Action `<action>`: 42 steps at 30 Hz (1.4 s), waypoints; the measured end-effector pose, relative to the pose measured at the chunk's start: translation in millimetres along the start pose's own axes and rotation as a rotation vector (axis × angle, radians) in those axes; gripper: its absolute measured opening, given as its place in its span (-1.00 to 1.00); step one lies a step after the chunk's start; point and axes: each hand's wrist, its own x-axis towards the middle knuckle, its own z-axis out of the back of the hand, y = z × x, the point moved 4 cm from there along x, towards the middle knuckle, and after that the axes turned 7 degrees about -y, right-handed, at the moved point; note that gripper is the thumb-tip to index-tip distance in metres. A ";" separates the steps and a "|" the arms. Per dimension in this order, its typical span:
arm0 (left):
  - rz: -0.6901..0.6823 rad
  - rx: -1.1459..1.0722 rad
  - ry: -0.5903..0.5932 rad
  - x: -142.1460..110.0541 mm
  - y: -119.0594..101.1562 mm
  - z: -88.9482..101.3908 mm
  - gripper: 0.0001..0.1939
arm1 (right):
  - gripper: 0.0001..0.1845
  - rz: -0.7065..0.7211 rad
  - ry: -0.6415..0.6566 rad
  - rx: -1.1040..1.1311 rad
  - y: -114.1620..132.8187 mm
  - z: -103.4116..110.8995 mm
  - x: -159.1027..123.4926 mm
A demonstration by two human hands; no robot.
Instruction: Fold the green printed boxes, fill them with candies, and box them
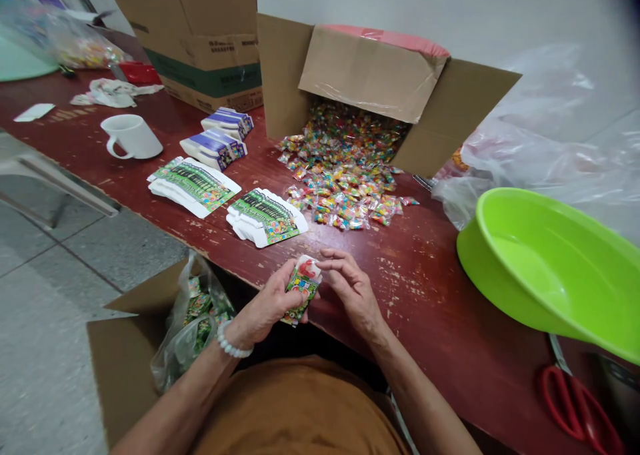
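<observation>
My left hand (270, 305) is closed around a small green printed candy box (301, 293), held upright and slightly tilted just over the table's front edge. At its top, a white flap and a red-and-clear candy packet (308, 268) show in the opening. My right hand (353, 291) is beside the box's top, fingers stretched out and a little apart, the tips at the flap; its thumb is partly hidden. Beyond my hands lie two fanned stacks of flat green boxes (270, 218) and a heap of small candy packets (347, 198), spilling from a tipped cardboard carton (370, 75).
On the right stand a lime-green basin (500, 275) and red-handled scissors (575, 401). A white mug (133, 137) and purple boxes (215, 149) sit at the left. Below the table edge, a floor carton (117, 361) holds a clear bag (200, 315) of green boxes.
</observation>
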 end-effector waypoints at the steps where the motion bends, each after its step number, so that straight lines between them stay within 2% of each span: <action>1: -0.025 0.051 -0.025 0.7 -1.1 1.0 -0.61 | -0.76 -0.019 -0.021 -0.033 -0.4 -0.1 1.1; 3: -0.092 0.175 -0.086 1.9 -3.0 3.9 -0.65 | -0.71 -0.041 -0.067 -0.118 -1.3 -1.1 4.7; 5: -0.167 0.284 -0.159 2.2 -3.8 7.4 -0.67 | -0.68 0.014 -0.085 -0.195 1.3 -2.9 9.6; 7: -0.207 0.321 -0.198 1.6 -2.5 9.4 -0.66 | -0.77 0.123 -0.046 -0.248 7.0 -5.1 14.2; 9: -0.182 0.281 -0.167 0.8 1.6 8.4 -0.66 | -0.92 0.177 -0.012 -0.268 11.5 -5.0 17.3; 11: -0.123 0.205 -0.111 -0.2 5.9 5.4 -0.66 | -0.91 0.106 -0.056 -0.233 11.7 -1.0 19.1; 15: -0.064 0.107 -0.048 -1.9 7.7 -2.4 -0.65 | -0.82 -0.178 -0.193 -0.004 2.7 3.2 15.3; 17: -0.068 0.101 -0.041 -2.1 6.4 -4.8 -0.66 | -0.80 -0.216 -0.226 0.046 -0.6 2.0 12.4; 20: -0.085 0.137 -0.069 -1.7 4.8 -3.8 -0.66 | -0.82 -0.101 -0.237 -0.065 -0.5 3.0 11.2; 24: -0.120 0.222 -0.089 -0.1 5.5 0.0 -0.64 | -0.87 0.169 -0.214 -0.294 9.2 7.7 12.3; 26: -0.132 0.249 -0.092 1.2 6.1 0.3 -0.65 | -0.87 0.280 -0.142 -0.376 16.5 5.6 11.2; 28: -0.148 0.246 -0.107 2.3 5.0 -0.3 -0.66 | -0.85 0.313 -0.007 -0.416 21.7 -0.2 8.5; 30: -0.153 0.167 -0.129 3.1 2.1 -1.3 -0.63 | -0.80 0.263 0.086 -0.369 24.1 -4.2 5.3; 31: -0.140 0.094 -0.139 3.4 0.7 -1.7 -0.63 | -0.78 0.222 0.073 -0.312 24.5 -3.6 4.2; 33: -0.058 -0.087 -0.153 4.4 -0.5 -2.4 -0.62 | -0.80 0.093 -0.054 -0.158 21.4 1.6 3.1; 35: 0.055 -0.232 -0.166 5.4 0.3 -3.6 -0.54 | -0.79 -0.102 -0.148 0.016 11.7 4.1 1.7; 36: 0.092 -0.271 -0.174 5.9 0.8 -4.4 -0.50 | -0.73 -0.209 -0.134 0.102 5.6 1.7 0.8; 38: 0.094 -0.291 -0.187 7.3 1.3 -6.0 -0.51 | -0.63 -0.382 -0.026 0.260 -4.4 -8.1 -1.3; 40: 0.026 -0.278 -0.194 8.6 1.6 -7.2 -0.54 | -0.62 -0.441 0.069 0.343 -8.9 -17.0 -1.7; 42: -0.028 -0.270 -0.196 9.4 2.9 -7.3 -0.58 | -0.69 -0.365 0.065 0.304 -8.3 -19.0 0.8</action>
